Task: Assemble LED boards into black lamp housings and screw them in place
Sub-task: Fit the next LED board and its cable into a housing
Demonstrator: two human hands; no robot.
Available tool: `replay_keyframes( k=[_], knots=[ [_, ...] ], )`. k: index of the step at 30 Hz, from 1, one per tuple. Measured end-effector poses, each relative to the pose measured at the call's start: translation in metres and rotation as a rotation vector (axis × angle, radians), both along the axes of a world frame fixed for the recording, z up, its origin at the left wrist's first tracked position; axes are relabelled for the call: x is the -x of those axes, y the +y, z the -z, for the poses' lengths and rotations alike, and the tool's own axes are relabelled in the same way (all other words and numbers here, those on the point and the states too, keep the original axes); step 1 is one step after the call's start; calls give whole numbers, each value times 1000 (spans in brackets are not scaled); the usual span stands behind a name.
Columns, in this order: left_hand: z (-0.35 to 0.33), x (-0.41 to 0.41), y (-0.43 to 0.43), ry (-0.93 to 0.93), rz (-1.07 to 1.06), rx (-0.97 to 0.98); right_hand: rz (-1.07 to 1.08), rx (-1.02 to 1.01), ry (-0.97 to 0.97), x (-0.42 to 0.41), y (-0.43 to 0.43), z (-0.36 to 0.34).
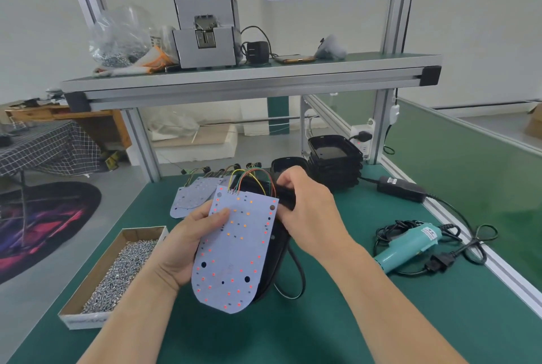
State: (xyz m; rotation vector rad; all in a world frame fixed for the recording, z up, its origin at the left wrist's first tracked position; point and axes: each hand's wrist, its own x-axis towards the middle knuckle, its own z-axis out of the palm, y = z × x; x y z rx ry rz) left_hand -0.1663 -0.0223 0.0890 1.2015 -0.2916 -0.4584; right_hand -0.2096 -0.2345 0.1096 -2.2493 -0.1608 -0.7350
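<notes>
1. LED board (234, 252): held tilted over the green bench (264, 334), centre of view. The left hand (183, 246) grips its left edge, thumb on the face, other fingers curled behind.
2. Right behind it: black housing (278, 249), mostly hidden by the board. The right hand (308, 214) has its fingers curled round the housing's top-right rim, covering that part.
3. Coloured wires (249, 177) loop from the board's top edge back toward the housing.
4. Black cable (297, 275) loops out from under the housing onto the bench.
5. L of hands: open box of screws (117, 269). Behind the hands: spare boards (190, 198) lying flat w/ wires.
6. Back R: stack of housings (334, 164). R side: teal driver (407, 247) w/ tangled cord, power brick (400, 188).
7. Shelf above: grey feeder box (205, 35).
</notes>
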Motion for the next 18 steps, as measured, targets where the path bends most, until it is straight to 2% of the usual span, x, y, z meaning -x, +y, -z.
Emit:
replay_keyframes(
  k=[7,14,18],
  knots=[
    [-1,12,3,-7,22,41,15,-36,-255,9,5,18],
    [8,23,0,10,-39,57,209,111,-363,17,8,24],
    [8,26,-1,-1,-38,66,218,116,-382,18,10,27]
  ],
)
